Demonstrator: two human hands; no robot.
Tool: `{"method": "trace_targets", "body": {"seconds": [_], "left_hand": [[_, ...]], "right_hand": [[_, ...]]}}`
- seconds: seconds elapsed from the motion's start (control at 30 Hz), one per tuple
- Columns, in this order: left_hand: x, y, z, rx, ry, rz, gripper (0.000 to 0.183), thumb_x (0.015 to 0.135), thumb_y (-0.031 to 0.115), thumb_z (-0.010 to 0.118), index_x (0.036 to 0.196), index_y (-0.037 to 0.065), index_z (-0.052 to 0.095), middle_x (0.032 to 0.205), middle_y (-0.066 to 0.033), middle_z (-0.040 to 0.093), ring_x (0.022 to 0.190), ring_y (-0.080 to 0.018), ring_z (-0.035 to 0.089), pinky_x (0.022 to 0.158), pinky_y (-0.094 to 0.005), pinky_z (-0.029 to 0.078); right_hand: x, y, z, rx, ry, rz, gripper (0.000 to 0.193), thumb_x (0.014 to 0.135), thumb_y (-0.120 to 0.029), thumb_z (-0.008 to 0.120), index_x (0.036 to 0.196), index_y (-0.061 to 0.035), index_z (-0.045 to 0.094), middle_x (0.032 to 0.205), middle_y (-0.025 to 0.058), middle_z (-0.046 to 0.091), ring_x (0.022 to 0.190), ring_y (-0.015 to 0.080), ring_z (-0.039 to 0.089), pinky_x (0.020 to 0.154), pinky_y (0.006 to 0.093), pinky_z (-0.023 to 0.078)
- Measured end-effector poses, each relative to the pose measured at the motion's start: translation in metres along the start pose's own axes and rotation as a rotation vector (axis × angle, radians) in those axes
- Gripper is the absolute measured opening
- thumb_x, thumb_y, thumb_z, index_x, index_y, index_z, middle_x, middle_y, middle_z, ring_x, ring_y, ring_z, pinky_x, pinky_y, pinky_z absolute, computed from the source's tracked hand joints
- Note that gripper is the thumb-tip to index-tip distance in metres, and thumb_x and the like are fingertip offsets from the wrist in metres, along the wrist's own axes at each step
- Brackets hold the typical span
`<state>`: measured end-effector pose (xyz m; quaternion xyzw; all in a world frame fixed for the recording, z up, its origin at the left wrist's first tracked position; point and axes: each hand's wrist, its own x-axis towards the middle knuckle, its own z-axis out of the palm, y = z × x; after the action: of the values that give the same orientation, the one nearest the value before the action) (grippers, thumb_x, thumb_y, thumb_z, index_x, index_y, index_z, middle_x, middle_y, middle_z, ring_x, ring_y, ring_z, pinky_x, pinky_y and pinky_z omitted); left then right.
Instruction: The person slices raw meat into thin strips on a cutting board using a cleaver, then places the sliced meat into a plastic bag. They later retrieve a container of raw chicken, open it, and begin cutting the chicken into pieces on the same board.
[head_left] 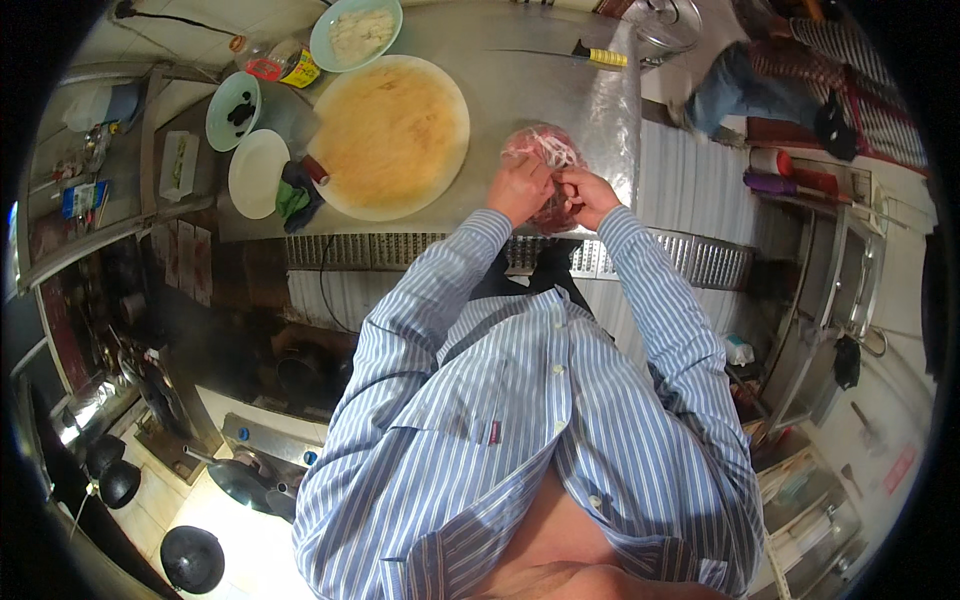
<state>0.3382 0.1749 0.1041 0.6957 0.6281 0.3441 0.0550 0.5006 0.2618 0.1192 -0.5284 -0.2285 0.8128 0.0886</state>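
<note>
Pinching the reddish plastic bag [548,142] with left hand [522,188] and right hand [588,196] by the near edge of the bench [515,82], judged it soft, slippery, weighty, best held where pinched and supported beneath.

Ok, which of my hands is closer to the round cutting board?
Left. Your left hand is at the plastic bag, to the right of the cutting board; your right hand is also at the bag, farther right.
</note>
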Motion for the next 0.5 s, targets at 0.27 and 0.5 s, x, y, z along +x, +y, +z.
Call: {"method": "trace_targets", "body": {"seconds": [0.27,0.5], "left_hand": [[0.001,-0.015,-0.008,0.051,-0.120,0.046,0.016,0.072,0.013,0.073,0.088,0.008,0.070,0.098,-0.0098,0.072,0.095,-0.0313,0.069,0.087,-0.0442,0.057],[-0.010,-0.014,-0.007,0.046,-0.117,-0.129,0.024,0.084,0.012,0.071,0.108,0.008,0.073,0.117,-0.0103,0.071,0.113,-0.0300,0.067,0.094,-0.0423,0.056]], "right_hand": [[-0.016,0.013,-0.043,-0.623,0.221,-0.305,0.021,0.090,-0.006,0.075,0.109,0.0003,0.068,0.082,0.0079,0.073,0.073,0.0147,0.067,0.065,0.0277,0.053],[-0.085,0.040,-0.134,-0.509,0.113,-0.578,0.034,0.093,-0.008,0.072,0.126,-0.0034,0.067,0.115,0.0080,0.072,0.100,0.0165,0.070,0.088,0.0318,0.056]]}}
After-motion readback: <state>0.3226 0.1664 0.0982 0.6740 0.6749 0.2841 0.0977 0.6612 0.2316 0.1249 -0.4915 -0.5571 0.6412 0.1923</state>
